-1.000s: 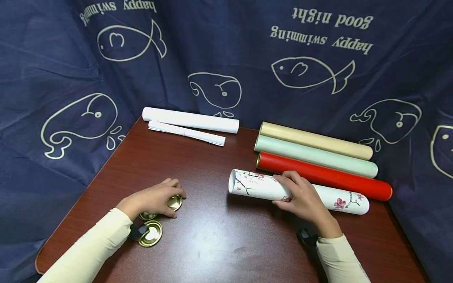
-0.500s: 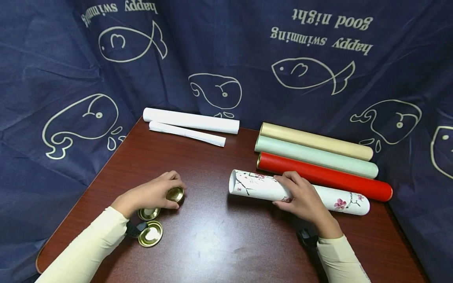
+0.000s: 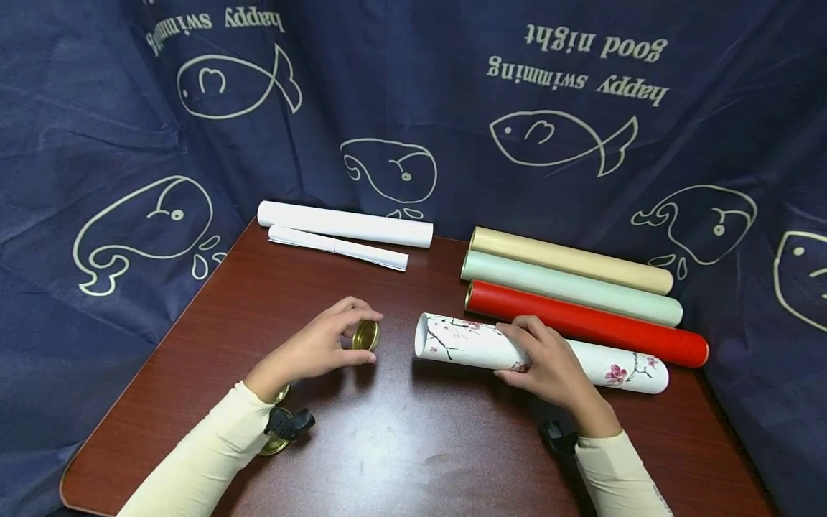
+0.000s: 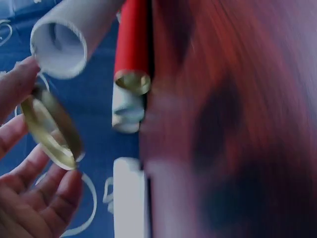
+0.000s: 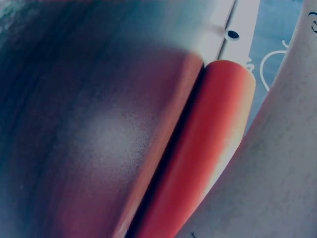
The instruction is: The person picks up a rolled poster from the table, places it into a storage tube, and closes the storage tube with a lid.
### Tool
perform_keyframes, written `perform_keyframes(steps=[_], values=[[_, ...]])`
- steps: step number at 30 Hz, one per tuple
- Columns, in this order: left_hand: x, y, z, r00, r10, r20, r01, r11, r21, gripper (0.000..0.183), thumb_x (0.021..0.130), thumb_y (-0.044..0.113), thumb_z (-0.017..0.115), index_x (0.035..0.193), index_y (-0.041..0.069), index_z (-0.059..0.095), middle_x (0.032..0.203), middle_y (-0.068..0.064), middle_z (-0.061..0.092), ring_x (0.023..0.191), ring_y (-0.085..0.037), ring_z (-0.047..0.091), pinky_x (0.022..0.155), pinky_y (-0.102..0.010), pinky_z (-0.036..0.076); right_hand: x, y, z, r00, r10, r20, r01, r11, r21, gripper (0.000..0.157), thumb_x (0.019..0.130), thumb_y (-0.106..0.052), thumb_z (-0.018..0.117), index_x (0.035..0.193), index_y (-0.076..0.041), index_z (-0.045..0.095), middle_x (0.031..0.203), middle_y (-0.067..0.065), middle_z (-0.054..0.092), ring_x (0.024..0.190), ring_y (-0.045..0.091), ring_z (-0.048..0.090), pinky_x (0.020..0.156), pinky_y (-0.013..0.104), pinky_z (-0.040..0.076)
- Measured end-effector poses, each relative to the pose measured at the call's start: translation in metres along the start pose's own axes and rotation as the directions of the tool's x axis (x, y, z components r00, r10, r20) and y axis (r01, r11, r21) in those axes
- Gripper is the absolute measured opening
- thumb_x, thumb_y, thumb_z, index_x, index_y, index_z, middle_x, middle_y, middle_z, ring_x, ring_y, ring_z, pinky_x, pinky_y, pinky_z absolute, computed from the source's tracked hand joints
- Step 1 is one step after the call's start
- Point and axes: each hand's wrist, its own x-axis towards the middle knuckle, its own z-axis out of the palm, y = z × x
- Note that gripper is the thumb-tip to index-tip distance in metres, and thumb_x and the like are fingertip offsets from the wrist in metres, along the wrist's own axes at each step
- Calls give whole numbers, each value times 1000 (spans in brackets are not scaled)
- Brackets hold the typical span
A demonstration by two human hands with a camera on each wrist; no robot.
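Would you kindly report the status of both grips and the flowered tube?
Left grip pinching gold cap. Right grip holding flowered tube, left end uncapped. Nothing visible between cap and that end.

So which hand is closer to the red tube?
The right hand. It grips the flowered white tube just in front of the red tube; the left hand, pinching a gold cap, is farther away, beyond the red tube's left end.
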Motion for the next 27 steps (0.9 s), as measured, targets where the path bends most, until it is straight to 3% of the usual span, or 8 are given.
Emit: perform_keyframes(steps=[4,8,14,21,27], values=[[8,11,22,997,15,-75,-27,987,-159,59,78,10,86,131,7,61,126,-7,53,107,-22,58,84,-40,56,0,-2,2,1000,-15,-1,15,1000,2,72,59,-24,91,125,-11,64,110,6,57,86,20,56,69,42,48],[17,19,38,990,7,-138,-41,968,-248,59,77,6,86,130,4,61,127,-9,53,113,-24,56,85,-43,56,1,-3,3,1000,-26,-5,26,1000,-2,72,59,-23,91,125,-10,64,110,6,57,87,21,57,71,43,48],[26,23,52,992,-3,-126,-33,958,-286,59,77,7,85,131,4,60,128,-9,52,114,-24,55,87,-37,55,-2,-6,3,1000,-19,11,19,1000,-13,73,57,-25,92,124,-10,64,111,5,57,87,21,57,71,43,48],[24,22,63,991,-17,-130,-23,953,-301,59,77,5,85,131,2,60,130,-9,52,114,-24,55,88,-33,55,-2,-9,4,1000,-17,21,17,1000,-23,73,58,-28,91,124,-11,64,112,6,56,85,24,57,71,45,48],[20,20,67,986,29,-163,-84,936,-341,60,80,1,81,135,-1,57,135,-12,50,118,-27,55,91,-38,54,-3,-9,3,1000,-10,22,11,999,-34,73,58,-29,91,123,-11,64,111,6,56,86,25,57,70,44,48]])
